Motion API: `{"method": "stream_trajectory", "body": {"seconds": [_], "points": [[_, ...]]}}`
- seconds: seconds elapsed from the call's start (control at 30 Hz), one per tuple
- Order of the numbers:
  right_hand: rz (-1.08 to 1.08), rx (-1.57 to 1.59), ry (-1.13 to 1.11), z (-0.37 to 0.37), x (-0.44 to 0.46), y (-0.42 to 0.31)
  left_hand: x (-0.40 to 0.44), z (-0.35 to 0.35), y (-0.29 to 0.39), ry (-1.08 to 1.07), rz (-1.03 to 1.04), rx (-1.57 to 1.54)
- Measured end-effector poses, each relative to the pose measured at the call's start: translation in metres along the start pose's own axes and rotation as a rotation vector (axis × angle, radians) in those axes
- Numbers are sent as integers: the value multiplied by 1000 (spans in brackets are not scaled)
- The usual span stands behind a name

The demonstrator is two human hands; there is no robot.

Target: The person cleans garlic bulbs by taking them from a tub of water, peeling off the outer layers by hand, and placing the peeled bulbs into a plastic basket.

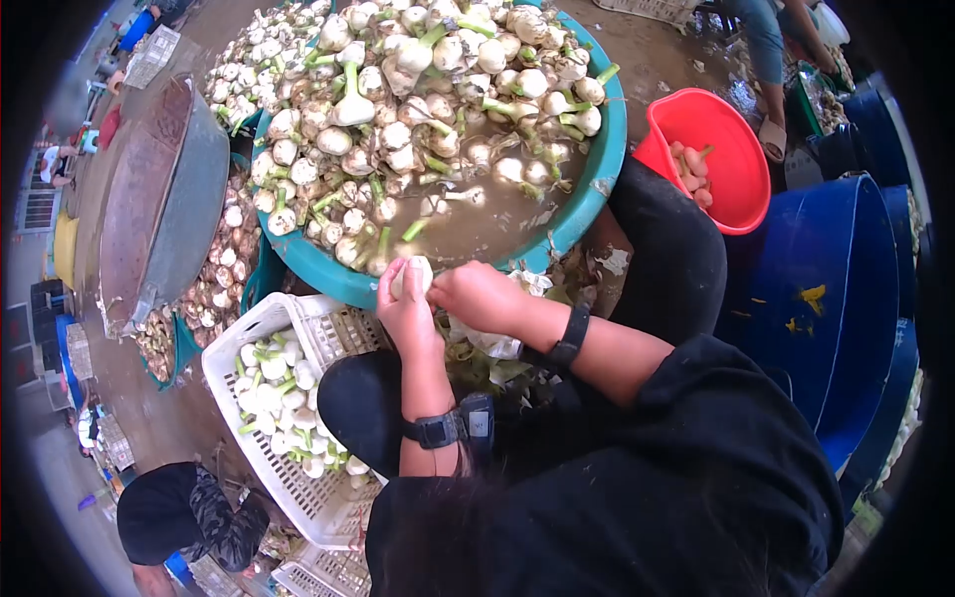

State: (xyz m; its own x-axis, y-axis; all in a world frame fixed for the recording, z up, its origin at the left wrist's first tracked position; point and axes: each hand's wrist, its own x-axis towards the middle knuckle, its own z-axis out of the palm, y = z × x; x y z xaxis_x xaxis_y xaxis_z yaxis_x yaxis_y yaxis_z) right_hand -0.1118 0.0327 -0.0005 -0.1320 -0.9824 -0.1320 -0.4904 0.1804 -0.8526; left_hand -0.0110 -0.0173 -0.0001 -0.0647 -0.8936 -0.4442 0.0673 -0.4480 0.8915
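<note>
A white garlic bulb [422, 269] sits in my left hand [406, 308], whose fingers are closed around it, at the near rim of a big round teal tub [348, 284]. Close against the bulb's right side, my right hand [482, 297] has its fingers pinched together; what they hold, if anything, is hidden. Many soil-stained garlic bulbs [398, 149] with short green stems are heaped in the tub, some in brown water. On the left, below my left hand, a white plastic crate [224, 383] contains clean, peeled garlic bulbs [288, 393].
To the right stand a red basin [751, 189] with several brownish bulbs and a large blue barrel [796, 318]. A metal trough [184, 199] and sacks of unpeeled bulbs [219, 264] lie left. Peelings [487, 363] lie between my knees. Another person [189, 517] is at lower left.
</note>
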Motion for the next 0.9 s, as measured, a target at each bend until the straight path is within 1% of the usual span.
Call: {"method": "stream_trajectory", "body": {"seconds": [0.07,0.1,0.13,0.2,0.23,0.27,0.3,0.33,0.37,0.4,0.43,0.47,0.5,0.53,0.57,0.6,0.63,0.67,0.7,0.73,0.77,0.8,0.83,0.87,0.9], "points": [[-150,-316,-62,1,-8,-5,-3,3,-4,13,153,5],[-166,-339,-23,4,-11,-7,-7,3,0,20,82,-29],[-164,-339,-25,5,-12,-8,-8,1,-2,21,79,-29],[-84,-358,0,6,-9,-7,-3,-5,-9,27,55,29],[34,-94,144,10,-4,0,0,-9,-10,27,57,29],[33,-95,146,10,-3,5,3,-14,-11,-100,-47,-184],[315,444,9,3,-4,6,3,-17,-7,-229,-153,-396],[590,982,-136,-4,-6,7,2,-19,-3,-234,-151,-397],[572,1174,-104,-9,-14,5,1,-22,1,-361,-110,-342],[573,1172,-104,-13,-17,5,-2,-23,8,-485,-73,-285],[407,897,-56,-16,-21,5,-1,-25,20,-530,-207,-194],[241,621,-12,-19,-24,6,-3,-24,21,-531,-209,-195],[193,365,53,-22,-25,9,-7,-21,24,-626,-87,126],[195,366,55,-24,-23,12,-11,-19,28,-710,38,450],[390,634,16,-26,-21,15,-18,-18,33,-714,85,509],[583,899,-26,-27,-19,17,-23,-18,31,-714,86,510],[670,1046,-46,-30,-19,19,-26,-20,30,-676,375,640],[663,1048,-46,-30,-18,19,-27,-21,30,-627,666,766],[614,1152,-59,-30,-18,16,-30,-19,42,-609,985,1057],[566,1255,-74,-29,-19,13,-32,-19,39,-609,981,1062],[452,1248,-151,-31,-22,11,-36,-19,34,-590,796,843],[457,1249,-160,-30,-28,5,-39,-21,28,-559,612,623],[336,1326,-70,-28,-35,-3,-31,-26,21,-414,458,512],[211,1397,19,-28,-40,-8,-24,-28,12,-247,151,0],[91,982,-63,-37,-51,-2,-15,-36,11,-224,16,-198]]}}
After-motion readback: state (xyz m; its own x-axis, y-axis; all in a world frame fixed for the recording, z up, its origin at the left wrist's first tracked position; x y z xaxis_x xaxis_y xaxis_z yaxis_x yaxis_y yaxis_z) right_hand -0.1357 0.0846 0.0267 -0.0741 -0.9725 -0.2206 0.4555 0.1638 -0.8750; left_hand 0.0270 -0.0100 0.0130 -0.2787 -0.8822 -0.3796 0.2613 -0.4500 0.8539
